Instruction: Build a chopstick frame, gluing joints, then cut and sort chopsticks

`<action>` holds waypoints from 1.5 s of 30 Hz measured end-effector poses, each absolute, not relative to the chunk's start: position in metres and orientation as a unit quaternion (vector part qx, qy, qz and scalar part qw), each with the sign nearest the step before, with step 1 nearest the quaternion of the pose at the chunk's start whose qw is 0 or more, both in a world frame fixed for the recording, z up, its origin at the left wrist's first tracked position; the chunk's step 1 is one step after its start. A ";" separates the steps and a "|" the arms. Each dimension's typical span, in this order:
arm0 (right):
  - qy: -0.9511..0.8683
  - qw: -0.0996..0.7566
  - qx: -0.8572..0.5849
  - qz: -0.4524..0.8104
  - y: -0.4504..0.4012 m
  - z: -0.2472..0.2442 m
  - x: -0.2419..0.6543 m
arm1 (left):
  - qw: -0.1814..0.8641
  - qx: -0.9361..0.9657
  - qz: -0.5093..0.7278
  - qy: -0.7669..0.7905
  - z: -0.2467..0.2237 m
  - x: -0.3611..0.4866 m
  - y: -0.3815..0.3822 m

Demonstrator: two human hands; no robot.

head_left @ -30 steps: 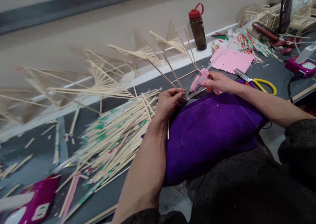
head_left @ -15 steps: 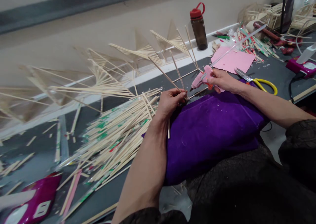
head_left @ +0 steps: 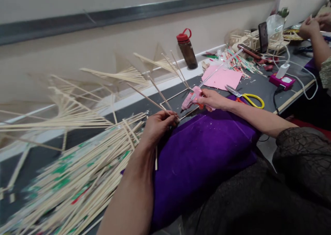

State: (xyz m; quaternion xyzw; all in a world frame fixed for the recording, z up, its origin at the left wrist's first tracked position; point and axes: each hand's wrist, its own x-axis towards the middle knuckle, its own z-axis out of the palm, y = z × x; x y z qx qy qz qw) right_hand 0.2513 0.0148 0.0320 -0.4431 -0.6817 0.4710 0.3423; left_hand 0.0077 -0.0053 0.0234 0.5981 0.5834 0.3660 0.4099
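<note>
My left hand [head_left: 160, 126] pinches the joint of several thin wooden sticks [head_left: 158, 91] that rise up and to the left. My right hand [head_left: 213, 99] is closed around a pink glue gun [head_left: 191, 98], a clear glue stick [head_left: 219, 67] jutting from its back. The gun's nozzle points down, just right of my left fingertips and apart from them. Under both forearms lies a purple cloth [head_left: 201, 162]. Loose sticks and plastic wrappers form a large pile [head_left: 85, 173] left of my left arm.
Stick models [head_left: 74, 114] stand along the wall. Behind the gun are a brown bottle [head_left: 187, 54] and pink paper [head_left: 221, 77]. Yellow-handled scissors [head_left: 252, 99] lie right of my right hand, a purple power block [head_left: 281, 80] beyond. Another person's hands [head_left: 311, 26] show at the far right.
The camera view has swung to the right, bringing another person's hands into sight. Both my hands keep their holds, and the glue gun stays close to the stick joint.
</note>
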 end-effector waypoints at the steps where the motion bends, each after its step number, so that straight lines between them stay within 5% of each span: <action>1: -0.682 0.341 -0.443 0.471 0.014 0.033 0.252 | 0.410 0.602 0.362 0.582 0.023 0.007 -0.005; 17: -0.450 0.530 -0.532 0.483 0.059 0.051 0.330 | 0.401 0.610 0.369 0.575 0.017 0.003 -0.001; 33: -0.440 0.523 -0.415 0.600 0.053 0.048 0.340 | 0.392 0.623 0.359 0.574 0.015 0.001 0.002; 41: -0.469 0.525 -0.444 0.554 0.056 0.046 0.338 | 0.384 0.628 0.366 0.569 0.016 0.001 0.002; 45: -0.491 0.480 -0.582 0.436 0.063 0.040 0.347 | 0.380 0.635 0.360 0.568 0.017 0.004 -0.003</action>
